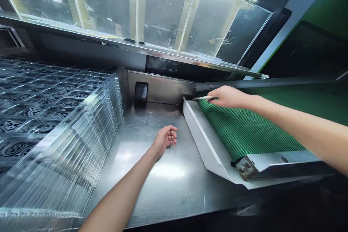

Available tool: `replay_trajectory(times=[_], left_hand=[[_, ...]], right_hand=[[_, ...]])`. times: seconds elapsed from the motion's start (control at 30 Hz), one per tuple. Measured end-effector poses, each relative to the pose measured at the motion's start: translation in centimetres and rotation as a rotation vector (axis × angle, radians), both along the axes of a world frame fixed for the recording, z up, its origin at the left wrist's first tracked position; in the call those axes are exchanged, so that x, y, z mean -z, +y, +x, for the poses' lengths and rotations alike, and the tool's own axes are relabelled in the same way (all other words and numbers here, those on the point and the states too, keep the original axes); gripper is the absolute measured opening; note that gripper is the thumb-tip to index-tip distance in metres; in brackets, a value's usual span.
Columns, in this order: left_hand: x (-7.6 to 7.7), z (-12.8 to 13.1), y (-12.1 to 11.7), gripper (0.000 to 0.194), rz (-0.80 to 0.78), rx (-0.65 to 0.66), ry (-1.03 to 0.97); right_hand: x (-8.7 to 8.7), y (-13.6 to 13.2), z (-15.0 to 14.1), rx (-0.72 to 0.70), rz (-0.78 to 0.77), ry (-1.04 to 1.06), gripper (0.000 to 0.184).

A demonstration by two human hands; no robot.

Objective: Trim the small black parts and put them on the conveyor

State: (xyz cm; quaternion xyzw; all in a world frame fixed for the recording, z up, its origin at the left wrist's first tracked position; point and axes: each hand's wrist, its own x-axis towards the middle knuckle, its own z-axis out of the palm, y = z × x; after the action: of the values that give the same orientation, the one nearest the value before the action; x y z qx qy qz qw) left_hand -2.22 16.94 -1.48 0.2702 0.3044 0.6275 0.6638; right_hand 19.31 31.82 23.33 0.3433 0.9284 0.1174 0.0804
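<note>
My right hand [227, 96] reaches over the far end of a green conveyor belt [244, 130] and pinches a thin flat strip [203, 98] that points left. My left hand [165, 138] hovers just over the steel table [163, 177], palm up, fingers loosely curled and apart, holding nothing. A tall stack of clear plastic trays [70, 152] leans on the table to the left of that hand.
A white guard plate [206, 145] edges the belt's left side, with a metal roller bracket [246, 168] at its near end. A black box [141, 94] sits on the steel back wall. Clear taped panels [152, 11] hang overhead. Formed trays [32, 101] fill the left surface.
</note>
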Motion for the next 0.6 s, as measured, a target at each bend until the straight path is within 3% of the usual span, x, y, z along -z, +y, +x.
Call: replay_trajectory(times=[0.07,0.13,0.23,0.33,0.4,0.47,0.6], left_hand=[[-0.1,-0.1,-0.1,0.044,-0.035,0.017,-0.059],[-0.3,0.0,-0.2,0.043,-0.069,0.04,-0.116],[-0.5,0.2,-0.4,0.04,-0.081,0.045,-0.185],[-0.5,0.1,-0.4,0.038,-0.074,-0.019,-0.18],[-0.4,-0.1,-0.3,0.041,-0.081,-0.053,-0.148],[-0.2,-0.4,-0.1,0.045,-0.09,-0.04,-0.114],[0.3,-0.4,0.2,0.06,-0.102,-0.019,-0.044]], right_hand=[[2.5,-3.4,-4.1,-0.261,-0.093,-0.014,0.014],[5.3,-6.2,-7.8,-0.419,-0.146,-0.054,0.013],[8.7,-8.5,-11.6,-0.489,-0.16,-0.12,0.01],[10.5,-9.1,-13.2,-0.499,-0.168,-0.133,0.017],[10.4,-9.0,-13.0,-0.538,-0.189,-0.091,0.016],[9.1,-8.6,-11.9,-0.554,-0.213,-0.003,0.013],[3.6,-7.4,-5.8,-0.383,-0.229,0.335,0.018]])
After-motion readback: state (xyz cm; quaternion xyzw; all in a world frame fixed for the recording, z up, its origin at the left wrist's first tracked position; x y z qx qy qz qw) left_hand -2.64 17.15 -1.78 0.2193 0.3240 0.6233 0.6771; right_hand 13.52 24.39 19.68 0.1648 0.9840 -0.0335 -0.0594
